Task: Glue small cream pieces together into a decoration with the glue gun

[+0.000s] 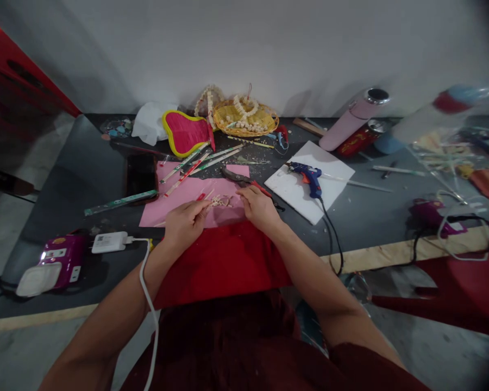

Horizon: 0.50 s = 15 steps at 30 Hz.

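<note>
Over a sheet of pink paper [173, 187], my left hand [186, 222] has its thumb and fingers pressed together. Whatever it pinches, if anything, is too small to name. A little pile of short cream-coloured pieces [221, 201] lies just right of those fingertips. My right hand [259, 207] is on the other side of the pile, its fingers also closed in a pinch, with their contents not visible. Beyond the right hand lie pliers [235, 175] with red handles, partly covered by that hand. Several patterned paper-wrapped sticks [187, 169] rest across the paper's far edge.
A blue glue gun [311, 176] rests on a white board [297, 202], its cable running off the front edge. Behind are a wicker basket [261, 130], a pink-and-yellow shape [187, 133], a pink flask [352, 119] and a red can [361, 140]. A white charger [109, 243] and cable lie left.
</note>
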Each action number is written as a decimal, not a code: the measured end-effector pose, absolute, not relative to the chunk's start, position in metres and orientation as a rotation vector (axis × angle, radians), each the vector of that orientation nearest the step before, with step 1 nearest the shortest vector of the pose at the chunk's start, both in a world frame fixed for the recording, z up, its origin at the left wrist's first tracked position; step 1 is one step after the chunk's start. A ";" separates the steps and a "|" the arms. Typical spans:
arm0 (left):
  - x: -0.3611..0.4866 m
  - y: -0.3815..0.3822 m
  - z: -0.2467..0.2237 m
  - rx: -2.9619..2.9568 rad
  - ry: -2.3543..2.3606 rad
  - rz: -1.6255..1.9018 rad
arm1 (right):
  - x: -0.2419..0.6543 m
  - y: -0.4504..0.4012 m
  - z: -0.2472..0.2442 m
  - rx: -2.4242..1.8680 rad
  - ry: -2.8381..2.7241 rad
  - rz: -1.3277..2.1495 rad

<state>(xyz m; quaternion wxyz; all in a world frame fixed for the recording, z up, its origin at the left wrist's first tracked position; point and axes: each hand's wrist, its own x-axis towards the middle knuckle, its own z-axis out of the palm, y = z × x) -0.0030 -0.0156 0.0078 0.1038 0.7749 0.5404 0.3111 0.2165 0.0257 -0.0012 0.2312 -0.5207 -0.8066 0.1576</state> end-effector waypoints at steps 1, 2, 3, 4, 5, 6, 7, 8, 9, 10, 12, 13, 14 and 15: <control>-0.003 -0.016 0.008 2.286 1.588 0.918 | 0.216 0.025 -0.001 -1.437 -2.227 0.425; -0.003 -0.016 0.007 2.284 1.584 0.920 | 0.216 0.025 -0.001 -1.434 -2.240 0.421; -0.003 -0.016 0.007 2.277 1.589 0.924 | 0.216 0.024 -0.001 -1.421 -2.256 0.422; -0.004 -0.016 0.007 2.262 1.603 0.927 | 0.216 0.024 -0.001 -1.404 -2.275 0.427; -0.004 -0.017 0.007 2.240 1.621 0.928 | 0.215 0.023 -0.002 -1.389 -2.293 0.433; -0.004 -0.017 0.007 2.215 1.641 0.926 | 0.214 0.022 -0.002 -1.377 -2.315 0.439; -0.004 -0.017 0.007 2.196 1.658 0.922 | 0.214 0.022 -0.002 -1.370 -2.340 0.441; -0.004 -0.017 0.007 2.186 1.664 0.919 | 0.213 0.021 -0.003 -1.374 -2.365 0.438; -0.004 -0.018 0.008 2.186 1.661 0.917 | 0.212 0.021 -0.003 -1.384 -2.385 0.430; -0.004 -0.018 0.008 2.194 1.655 0.920 | 0.211 0.020 -0.003 -1.395 -2.397 0.424; -0.003 -0.018 0.009 2.220 1.635 0.935 | 0.209 0.019 -0.001 -1.397 -2.381 0.436; -0.002 -0.017 0.009 2.233 1.622 0.941 | 0.207 0.018 0.001 -1.378 -2.349 0.461; -0.001 -0.017 0.010 2.247 1.605 0.947 | 0.205 0.016 0.003 -1.335 -2.308 0.501; -0.001 -0.017 0.010 2.263 1.586 0.952 | 0.203 0.014 0.005 -1.275 -2.265 0.554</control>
